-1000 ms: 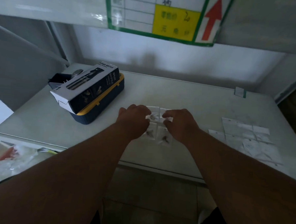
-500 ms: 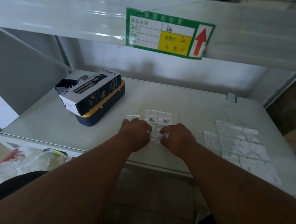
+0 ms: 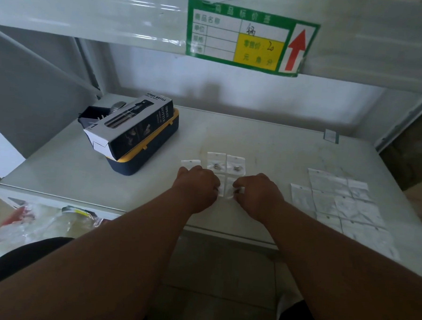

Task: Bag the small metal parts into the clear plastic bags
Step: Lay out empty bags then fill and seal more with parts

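Compared with half a second ago, I see little change: both of my hands stay low at the front of the white shelf (image 3: 267,143), and the view has only tipped a touch. A second ago they were further back, over the upper bags. My left hand (image 3: 197,187) is curled, knuckles up, its fingertips at the edge of the nearer left bag (image 3: 221,185); I cannot tell whether it actually pinches the plastic. My right hand (image 3: 258,193) is curled too and pinches the nearer right bag (image 3: 230,186) at its side.

Just behind my hands lie two filled bags side by side, the left one (image 3: 216,161) and the right one (image 3: 236,164), each with a small metal part inside (image 3: 236,168). Another small bag (image 3: 190,163) lies flat to their left, partly hidden by my left hand.

Well to my right, a sheet of empty clear bags (image 3: 337,198) is spread in rows. At the back left, a spray bottle carton (image 3: 131,126) rests tilted on a navy and yellow box (image 3: 144,161). A green price tag (image 3: 248,37) with a red arrow hangs from the shelf above.
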